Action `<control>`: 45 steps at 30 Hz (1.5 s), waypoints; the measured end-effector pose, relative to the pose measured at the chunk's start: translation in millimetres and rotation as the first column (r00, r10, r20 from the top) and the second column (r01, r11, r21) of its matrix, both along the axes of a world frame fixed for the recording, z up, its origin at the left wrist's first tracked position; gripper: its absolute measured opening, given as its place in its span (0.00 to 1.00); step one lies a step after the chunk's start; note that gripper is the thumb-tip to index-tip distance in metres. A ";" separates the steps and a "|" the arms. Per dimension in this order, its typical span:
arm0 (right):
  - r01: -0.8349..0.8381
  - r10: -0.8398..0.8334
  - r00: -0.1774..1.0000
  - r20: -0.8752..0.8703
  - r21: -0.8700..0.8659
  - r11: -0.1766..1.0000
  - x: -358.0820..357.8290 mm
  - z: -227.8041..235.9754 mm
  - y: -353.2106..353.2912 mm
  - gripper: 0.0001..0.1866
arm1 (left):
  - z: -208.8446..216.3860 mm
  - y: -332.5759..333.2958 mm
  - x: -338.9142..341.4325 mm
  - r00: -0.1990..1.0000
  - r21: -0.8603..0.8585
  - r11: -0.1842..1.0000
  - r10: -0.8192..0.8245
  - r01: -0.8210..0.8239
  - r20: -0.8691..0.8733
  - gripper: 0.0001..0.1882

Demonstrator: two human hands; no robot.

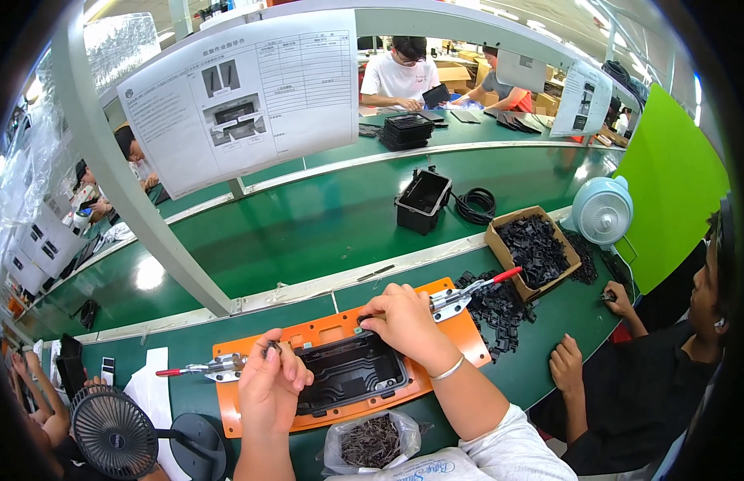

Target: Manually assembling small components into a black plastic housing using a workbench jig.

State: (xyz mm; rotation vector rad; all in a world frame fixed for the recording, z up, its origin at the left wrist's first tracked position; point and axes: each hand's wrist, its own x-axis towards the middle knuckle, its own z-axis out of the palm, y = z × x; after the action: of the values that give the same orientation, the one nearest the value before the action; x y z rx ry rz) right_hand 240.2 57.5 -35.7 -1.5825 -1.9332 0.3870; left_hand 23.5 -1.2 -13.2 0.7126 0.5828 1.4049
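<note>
An orange fixture plate (232,409) lies on the green bench in front of me, with a black rectangular plastic housing (348,370) set in its middle. My left hand (272,383) is raised over the plate's left part, thumb and fingers pinched on a small black plastic part (271,348). My right hand (406,322) reaches over the housing's far edge. Its fingertips press together on another small black part (363,320) there, mostly hidden by the fingers. Toggle clamps with red handles flank the housing: the left clamp (224,367) and the right clamp (448,302).
A plastic bag of small dark pins (370,442) sits close to me. Black plastic parts lie in a pile (500,317) and in a cardboard box (512,280) at right. A black fan (115,431) stands left. A co-worker's hand (566,365) rests at the right edge.
</note>
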 end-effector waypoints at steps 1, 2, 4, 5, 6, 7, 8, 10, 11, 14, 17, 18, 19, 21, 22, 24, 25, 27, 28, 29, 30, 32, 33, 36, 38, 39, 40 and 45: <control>-0.009 0.009 1.000 0.015 -0.009 1.000 0.6 -1.6 2.4 0.06 | -1.0 1.3 -0.9 1.000 -0.001 1.000 -0.006 0.006 -0.001 0.13; -0.017 0.018 0.999 0.030 -0.019 1.000 1.3 -3.4 4.1 0.06 | -2.4 3.1 -2.5 0.999 0.032 0.999 -0.032 0.033 -0.032 0.14; -0.016 0.017 1.000 0.021 -0.016 1.000 0.4 -2.1 3.5 0.06 | -2.2 2.8 -6.3 0.996 0.069 0.996 -0.058 0.062 -0.064 0.15; -0.022 0.023 1.000 0.013 -0.011 1.000 -1.0 0.8 2.1 0.06 | -0.4 0.7 -8.8 0.997 0.083 0.996 -0.040 0.045 -0.062 0.15; -0.021 0.021 1.000 0.013 -0.005 1.000 -2.4 3.2 1.1 0.06 | 1.4 -1.2 -11.5 0.998 0.097 0.995 -0.023 0.029 -0.060 0.16; -0.022 0.022 1.000 0.020 -0.011 1.000 -2.3 1.6 2.9 0.06 | -1.6 1.9 -13.6 0.998 0.104 0.994 -0.011 0.017 -0.061 0.15; -0.023 0.023 0.999 0.028 -0.016 1.000 -2.1 0.3 4.5 0.06 | -3.0 3.8 -15.7 0.998 0.103 0.994 -0.013 0.020 -0.062 0.15; -0.025 0.025 0.999 0.024 -0.013 1.000 -1.1 -1.4 6.2 0.06 | -4.9 6.3 -19.7 1.000 0.126 0.992 0.012 -0.011 -0.010 0.13; -0.030 0.030 0.999 0.020 -0.010 1.000 -0.6 -1.9 6.6 0.06 | -4.8 7.2 -21.9 1.000 0.125 0.992 0.010 -0.008 -0.010 0.13; -0.031 0.032 0.999 0.020 -0.023 0.999 -0.2 -1.4 7.2 0.06 | -1.8 7.3 -25.2 0.999 0.140 0.990 0.025 -0.020 -0.034 0.11; -0.044 0.045 0.999 0.011 -0.099 0.994 -1.6 2.1 7.4 0.05 | -0.5 7.6 -27.1 0.995 0.117 0.989 0.092 -0.087 -0.039 0.10; -0.044 0.045 0.999 0.011 -0.097 0.994 -2.1 1.5 7.6 0.05 | -4.2 9.1 -30.1 0.989 0.144 0.982 0.131 -0.121 -0.062 0.10; -0.038 0.040 0.999 0.026 -0.072 0.997 -2.1 0.1 7.9 0.05 | -6.1 9.9 -32.4 0.982 0.172 0.973 0.169 -0.153 -0.083 0.10; -0.031 0.033 0.999 0.042 -0.045 0.999 -3.2 0.3 8.3 0.06 | -5.9 9.8 -36.2 0.983 0.216 0.966 0.162 -0.140 -0.089 0.09; -0.030 0.035 0.998 0.059 -0.084 0.996 -4.6 0.7 9.0 0.05 | -5.9 9.7 -37.5 0.983 0.257 0.958 0.157 -0.128 -0.096 0.09; -0.028 0.037 0.996 0.077 -0.123 0.992 -6.0 0.3 9.8 0.04 | -4.5 9.4 -38.9 0.974 0.279 0.949 0.190 -0.149 -0.126 0.09; -0.030 0.038 0.997 0.074 -0.106 0.994 -5.9 -0.5 9.6 0.04 | -3.7 8.7 -38.9 0.962 0.300 0.939 0.224 -0.170 -0.154 0.09; -0.033 0.039 0.997 0.073 -0.089 0.995 -5.5 -3.3 8.2 0.05 | -1.9 7.5 -35.7 0.954 0.308 0.931 0.253 -0.195 -0.162 0.08; -0.023 0.026 0.997 0.075 -0.034 0.999 -5.6 -5.7 7.5 0.05 | -1.1 7.7 -34.8 0.943 0.321 0.921 0.285 -0.219 -0.173 0.07; -0.014 0.012 0.997 0.075 0.021 1.000 -5.5 -7.9 6.7 0.05 | -0.9 7.7 -34.8 0.942 0.324 0.920 0.288 -0.222 -0.173 0.07; -0.017 0.015 0.997 0.074 0.023 1.000 -5.2 -9.4 6.2 0.05 | -1.0 7.9 -34.8 0.930 0.341 0.915 0.299 -0.216 -0.212 0.07; -0.001 -0.003 0.997 0.071 0.057 0.998 -3.6 -11.2 4.5 0.07 | -1.6 8.7 -36.4 0.917 0.360 0.909 0.311 -0.211 -0.250 0.07; -0.003 -0.001 0.998 0.070 0.059 0.998 -3.1 -12.4 3.9 0.07 | -2.8 9.3 -38.6 0.904 0.379 0.903 0.321 -0.203 -0.281 0.07; -0.007 0.001 0.999 0.041 0.163 0.987 -2.2 -15.9 1.6 0.10 | -4.4 9.9 -47.3 0.838 0.410 0.885 0.387 -0.220 -0.384 0.08; -0.011 0.003 0.999 0.034 0.248 0.969 -1.3 -16.7 1.2 0.13 | -3.7 10.1 -49.9 0.778 0.426 0.871 0.438 -0.244 -0.450 0.09; -0.018 0.009 0.999 0.034 0.249 0.968 -0.9 -17.3 1.4 0.13 | -1.9 10.9 -50.3 0.681 0.454 0.850 0.501 -0.268 -0.534 0.09; -0.007 0.004 1.000 0.013 0.254 0.967 -1.4 -18.9 2.1 0.13 | 0.1 11.2 -50.7 0.567 0.483 0.826 0.555 -0.291 -0.608 0.10; 0.022 -0.015 1.000 -0.023 0.316 0.949 -0.8 -18.4 2.7 0.12 | 2.3 22.6 -44.4 0.484 0.480 0.830 0.557 -0.284 -0.675 0.07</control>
State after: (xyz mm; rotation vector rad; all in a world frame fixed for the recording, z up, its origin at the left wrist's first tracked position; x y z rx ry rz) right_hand 239.4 60.2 -54.1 -1.3801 -1.8551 0.0775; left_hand -20.9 21.4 -10.9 1.5869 1.3563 1.6160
